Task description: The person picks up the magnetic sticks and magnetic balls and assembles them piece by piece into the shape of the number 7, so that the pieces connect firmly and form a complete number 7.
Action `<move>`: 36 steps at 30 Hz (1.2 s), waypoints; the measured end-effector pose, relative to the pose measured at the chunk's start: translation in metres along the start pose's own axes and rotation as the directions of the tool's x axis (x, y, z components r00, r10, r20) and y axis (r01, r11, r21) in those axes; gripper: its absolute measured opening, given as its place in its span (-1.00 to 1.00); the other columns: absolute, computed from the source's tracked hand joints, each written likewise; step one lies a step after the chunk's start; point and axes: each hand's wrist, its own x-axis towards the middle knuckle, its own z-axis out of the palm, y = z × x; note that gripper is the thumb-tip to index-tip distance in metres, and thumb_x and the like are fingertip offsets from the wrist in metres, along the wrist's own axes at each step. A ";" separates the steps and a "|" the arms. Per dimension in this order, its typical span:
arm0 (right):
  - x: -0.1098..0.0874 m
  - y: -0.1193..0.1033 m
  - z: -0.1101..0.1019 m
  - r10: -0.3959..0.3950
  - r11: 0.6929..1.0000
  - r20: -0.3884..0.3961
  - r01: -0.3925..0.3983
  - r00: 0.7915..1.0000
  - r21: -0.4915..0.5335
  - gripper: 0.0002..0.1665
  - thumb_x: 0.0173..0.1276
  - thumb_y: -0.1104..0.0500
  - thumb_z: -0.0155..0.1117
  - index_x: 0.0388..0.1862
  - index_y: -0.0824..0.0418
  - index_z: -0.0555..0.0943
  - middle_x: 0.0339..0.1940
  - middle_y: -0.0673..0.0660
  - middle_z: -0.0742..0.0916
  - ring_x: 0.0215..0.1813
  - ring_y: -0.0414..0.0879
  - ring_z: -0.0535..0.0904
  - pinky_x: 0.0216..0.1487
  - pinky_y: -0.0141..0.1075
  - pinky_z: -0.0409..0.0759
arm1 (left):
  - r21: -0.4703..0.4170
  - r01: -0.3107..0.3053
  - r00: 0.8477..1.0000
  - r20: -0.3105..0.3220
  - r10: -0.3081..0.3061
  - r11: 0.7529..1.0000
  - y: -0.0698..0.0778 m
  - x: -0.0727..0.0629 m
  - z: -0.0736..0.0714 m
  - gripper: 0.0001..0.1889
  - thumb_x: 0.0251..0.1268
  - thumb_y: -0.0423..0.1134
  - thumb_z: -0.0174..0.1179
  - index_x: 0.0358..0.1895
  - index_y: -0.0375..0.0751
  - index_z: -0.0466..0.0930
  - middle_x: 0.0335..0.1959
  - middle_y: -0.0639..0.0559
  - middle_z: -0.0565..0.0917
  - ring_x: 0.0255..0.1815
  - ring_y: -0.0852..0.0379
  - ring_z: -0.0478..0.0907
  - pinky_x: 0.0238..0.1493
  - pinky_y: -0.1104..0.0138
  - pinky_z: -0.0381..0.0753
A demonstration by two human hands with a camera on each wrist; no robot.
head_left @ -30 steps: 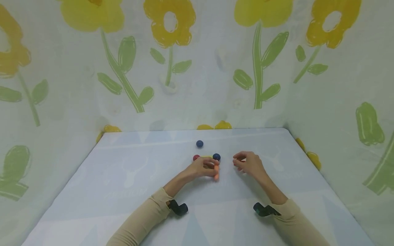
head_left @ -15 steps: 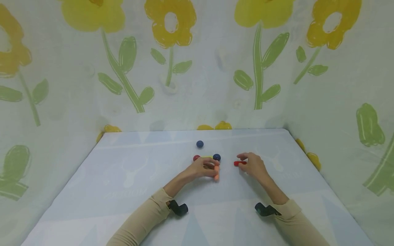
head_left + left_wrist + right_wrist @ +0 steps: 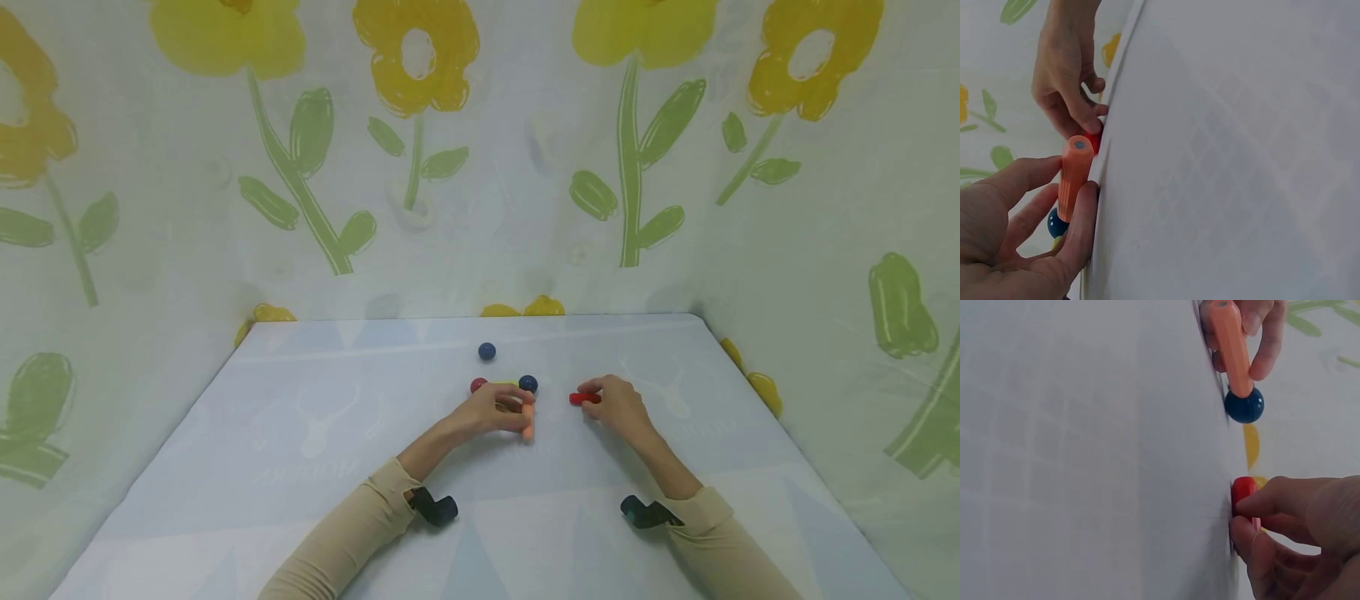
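Observation:
My left hand [image 3: 483,410] pinches a ridged orange stick [image 3: 1075,178] between thumb and fingers; a small hole shows in its near end. The stick's far end meets a dark blue ball [image 3: 1245,405]. From that ball a yellow stick [image 3: 504,383] runs left to a red ball [image 3: 478,384], partly covered by my left hand. Over to the right, my right hand [image 3: 618,408] grips a short red stick [image 3: 577,399] lying on the table, its tip poking out past the fingers. A space separates the red stick from the blue ball.
Another dark blue ball [image 3: 487,351] lies farther back on the white patterned table [image 3: 337,450]. Flower-printed cloth walls [image 3: 487,250] rise behind the table and at its sides. A dark camera mount sits on each wrist.
My right hand has shifted slightly right, its fingers spreading to bare the red stick and then coming together on it. The left hand and the orange stick have stayed put.

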 end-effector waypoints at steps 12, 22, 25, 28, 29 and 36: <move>-0.002 -0.003 0.001 -0.004 0.999 0.002 0.004 1.000 -0.051 -0.69 0.22 0.27 0.37 -0.04 0.29 0.70 -0.03 0.28 0.71 -0.15 0.03 0.56 -0.07 -0.10 0.64 | 0.008 -0.007 1.000 0.003 0.007 1.000 0.000 0.002 0.001 -0.65 0.19 -0.14 0.39 0.06 0.01 0.66 0.00 0.02 0.68 0.01 0.12 0.56 0.07 0.25 0.61; -0.008 -0.009 0.005 -0.021 1.000 0.034 0.022 0.999 -0.022 -0.70 0.23 0.19 0.41 -0.06 0.24 0.70 -0.13 0.18 0.75 -0.25 -0.06 0.55 -0.19 -0.25 0.62 | 0.023 -0.010 1.000 -0.008 0.010 1.000 -0.001 0.001 0.001 -0.65 0.20 -0.15 0.38 0.07 -0.01 0.66 0.00 0.02 0.68 0.02 0.10 0.57 0.05 0.25 0.63; -0.010 -0.012 0.006 -0.027 0.999 0.035 0.028 0.999 -0.026 -0.72 0.24 0.16 0.41 -0.08 0.21 0.70 -0.19 0.14 0.75 -0.28 -0.09 0.54 -0.22 -0.28 0.60 | 0.021 -0.015 1.000 -0.008 0.015 1.000 -0.002 0.003 0.001 -0.65 0.20 -0.15 0.38 0.07 -0.02 0.66 0.01 0.01 0.68 0.02 0.10 0.57 0.04 0.25 0.63; -0.012 -0.015 0.006 -0.036 0.999 0.043 0.037 0.998 -0.013 -0.73 0.23 0.15 0.42 -0.10 0.20 0.71 -0.23 0.10 0.75 -0.29 -0.10 0.54 -0.25 -0.29 0.60 | 0.015 -0.017 1.000 -0.006 0.017 1.000 -0.002 0.003 0.002 -0.64 0.19 -0.15 0.39 0.08 -0.02 0.66 0.01 0.01 0.68 0.02 0.09 0.57 0.05 0.26 0.63; -0.012 -0.016 0.007 -0.040 0.999 0.047 0.041 0.998 -0.008 -0.74 0.23 0.16 0.42 -0.11 0.20 0.71 -0.24 0.09 0.75 -0.30 -0.11 0.54 -0.25 -0.29 0.60 | 0.013 -0.020 1.000 -0.006 0.020 1.000 -0.002 0.003 0.002 -0.64 0.19 -0.15 0.39 0.08 -0.03 0.66 0.01 0.01 0.68 0.02 0.09 0.57 0.05 0.26 0.63; -0.018 -0.025 0.012 -0.075 0.997 0.089 0.074 0.993 0.016 -0.76 0.20 0.17 0.45 -0.16 0.22 0.70 -0.33 0.06 0.74 -0.33 -0.13 0.54 -0.32 -0.36 0.56 | 0.010 -0.030 1.000 -0.004 0.030 0.999 -0.003 0.003 0.002 -0.64 0.21 -0.17 0.37 0.08 -0.05 0.65 0.01 -0.02 0.69 0.02 0.08 0.57 0.06 0.25 0.62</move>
